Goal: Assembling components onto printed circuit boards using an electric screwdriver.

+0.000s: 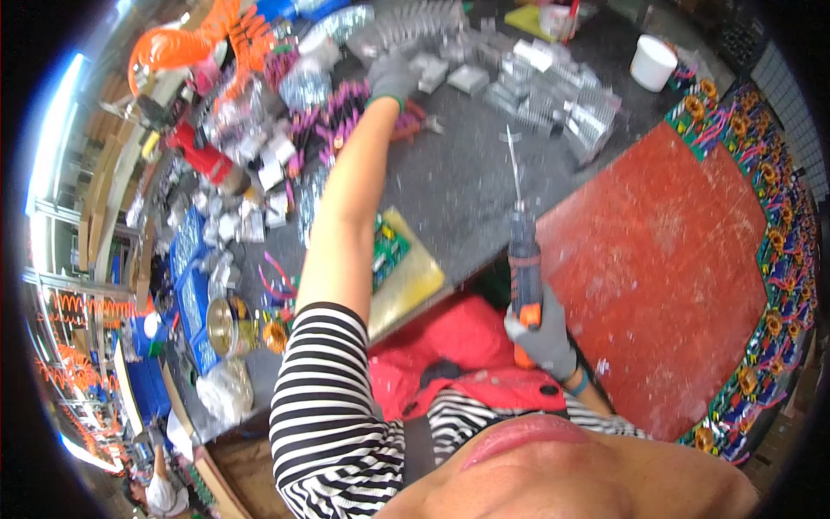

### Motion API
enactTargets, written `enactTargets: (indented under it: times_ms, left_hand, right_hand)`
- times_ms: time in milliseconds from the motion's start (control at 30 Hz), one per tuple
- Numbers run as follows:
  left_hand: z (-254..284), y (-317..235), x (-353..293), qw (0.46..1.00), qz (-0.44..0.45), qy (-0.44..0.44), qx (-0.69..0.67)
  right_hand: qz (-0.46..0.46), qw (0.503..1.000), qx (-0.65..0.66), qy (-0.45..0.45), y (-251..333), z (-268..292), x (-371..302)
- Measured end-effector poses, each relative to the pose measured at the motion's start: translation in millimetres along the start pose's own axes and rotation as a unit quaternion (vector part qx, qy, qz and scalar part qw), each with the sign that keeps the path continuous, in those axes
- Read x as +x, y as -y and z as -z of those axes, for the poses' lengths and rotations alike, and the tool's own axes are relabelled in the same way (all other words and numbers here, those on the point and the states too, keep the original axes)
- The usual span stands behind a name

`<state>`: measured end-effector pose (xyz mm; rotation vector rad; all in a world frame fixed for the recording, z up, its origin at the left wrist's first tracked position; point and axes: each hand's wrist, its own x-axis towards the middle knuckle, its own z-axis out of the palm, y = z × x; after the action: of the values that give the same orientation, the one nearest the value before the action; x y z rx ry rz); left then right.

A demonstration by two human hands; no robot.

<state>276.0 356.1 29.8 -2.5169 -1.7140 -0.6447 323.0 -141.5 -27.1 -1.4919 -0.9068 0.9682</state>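
Observation:
My left hand (393, 78), in a grey glove, reaches to the far side of the dark workbench (450, 173). It is beside silvery metal blocks (468, 80) and a row of finned metal parts (406, 28); its fingertips are too blurred to show a grip. Gloved in grey too, my right hand (543, 336) is wrapped round a dark power screwdriver (524, 259) with orange parts. Its long thin bit points away from me over the bench. A green circuit board (391, 249) lies on a yellowish plate (413, 275), partly hidden by my left forearm.
A red board (657, 277) covers the right side, bordered by many circuit boards with copper coils (774, 324). More finned metal parts (562, 95) and a white tub (653, 63) stand at the back. Purple-and-black parts (333, 117), bags and a tin (226, 324) crowd the left.

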Motion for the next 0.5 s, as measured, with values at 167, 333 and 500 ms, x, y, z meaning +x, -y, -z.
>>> enactTargets:
  times_ms: [167, 333, 500]
  left_hand:
    - [-32, 13, 36, 0.984, 0.0, 0.172, 0.054]
    - [43, -17, -24, 0.984, -0.081, -0.041, -0.151]
    - [146, -16, -143, 0.795, 0.036, 0.003, -0.605]
  right_hand:
    - [-0.018, 0.999, -0.01, 0.027, 11, -1, 0]
    - [0.032, 0.999, -0.032, 0.003, -4, 2, 2]
    - [-0.014, 0.995, 0.091, 0.036, -13, -5, 9]
